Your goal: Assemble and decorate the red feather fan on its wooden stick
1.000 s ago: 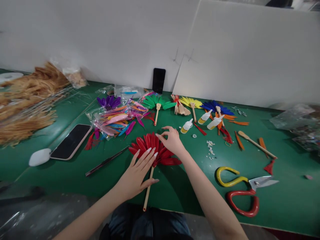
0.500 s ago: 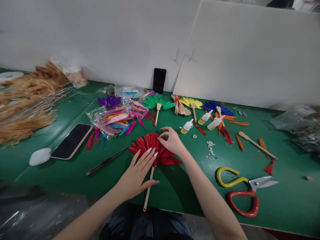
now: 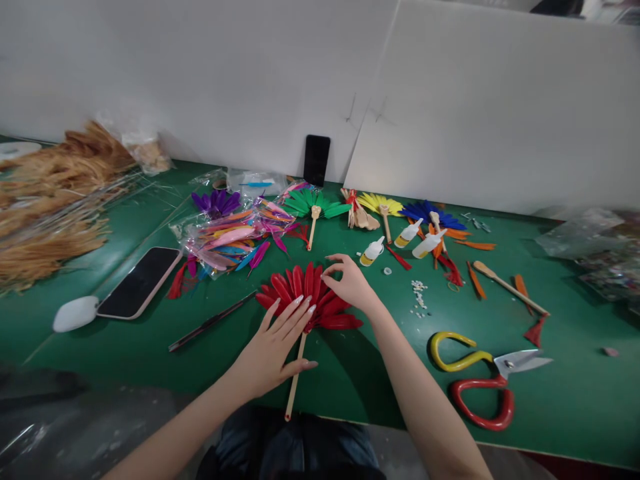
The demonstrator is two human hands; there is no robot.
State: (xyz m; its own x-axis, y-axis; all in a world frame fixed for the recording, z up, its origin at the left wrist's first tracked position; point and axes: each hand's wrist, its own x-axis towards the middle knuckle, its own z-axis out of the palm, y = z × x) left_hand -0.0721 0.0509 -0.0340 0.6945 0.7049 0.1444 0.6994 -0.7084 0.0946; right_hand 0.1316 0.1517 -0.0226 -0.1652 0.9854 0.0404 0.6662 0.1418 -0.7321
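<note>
A red feather fan (image 3: 295,283) with a thin wooden handle lies on the green table in front of me. My left hand (image 3: 275,347) rests flat over the lower feathers, fingers spread and thumb above the handle. At the fan's upper right, my right hand (image 3: 347,281) has thumb and index finger pinched together against a red feather; whatever is between the fingertips is too small to make out. The feather bases are partly hidden under my left hand.
Scissors (image 3: 500,373), glue bottles (image 3: 373,252) and white beads (image 3: 419,295) lie to the right. Tweezers (image 3: 213,322) and a phone (image 3: 140,283) are on the left. Green (image 3: 314,203), yellow and blue fans line the back, beside bagged feathers (image 3: 230,237).
My right hand has shifted slightly right relative to the red fan, its fingers still pinched. My left hand stays on the feathers. The whole view has drifted a little.
</note>
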